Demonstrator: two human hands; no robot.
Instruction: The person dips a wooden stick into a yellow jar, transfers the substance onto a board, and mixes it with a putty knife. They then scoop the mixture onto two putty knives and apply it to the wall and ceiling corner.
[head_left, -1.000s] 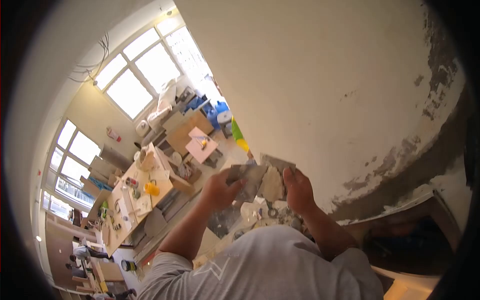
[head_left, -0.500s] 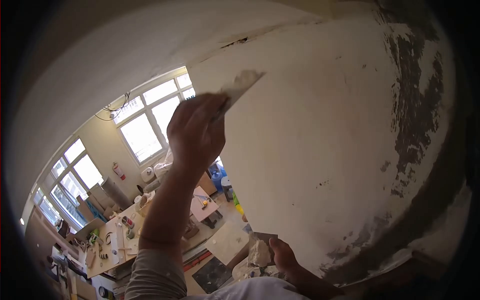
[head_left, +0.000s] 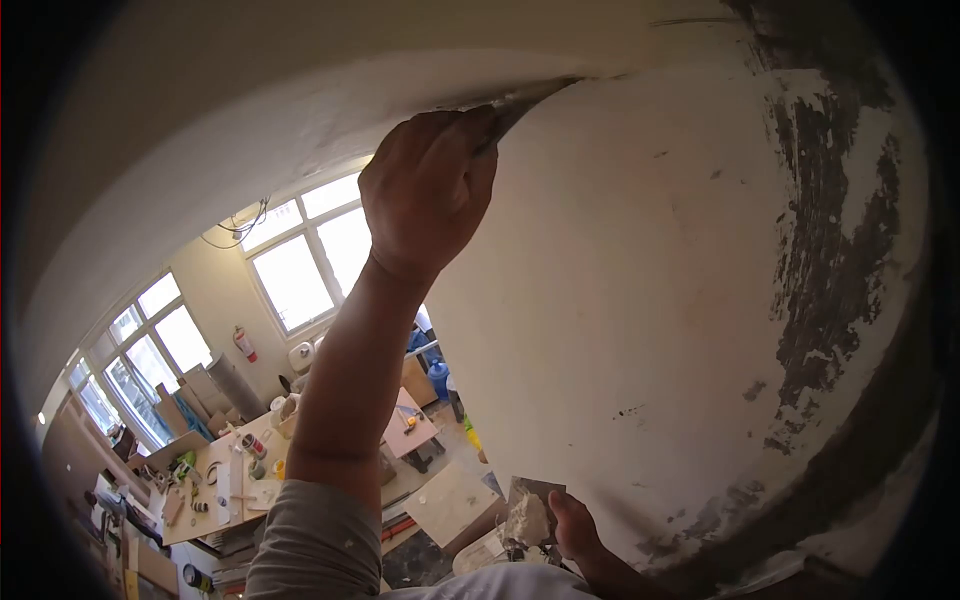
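Note:
My left hand [head_left: 430, 190] is raised high and closed round a putty knife [head_left: 525, 108]. The blade lies against the corner where the pale wall [head_left: 620, 270] meets the ceiling [head_left: 250, 110]. Low in the view, my right hand [head_left: 575, 525] grips a flat dark plate [head_left: 540, 490] by its edge, thumb on top. A lump of whitish putty [head_left: 527, 520] sits on that plate. No putty lump shows on the knife, whose near part is hidden by my left fingers.
Dark, rough patches [head_left: 825, 250] mark the wall at the right. Below on the left are a cluttered worktable [head_left: 210, 500] and a pink-topped small table [head_left: 408, 425]. A fire extinguisher [head_left: 245, 344] hangs between windows. A blue bottle [head_left: 438, 378] stands beside the wall's edge.
My left hand has moved up and slightly right, bringing the knife from in front of the wall to the ceiling corner. The putty seen on the blade before no longer shows. My right hand still holds the plate.

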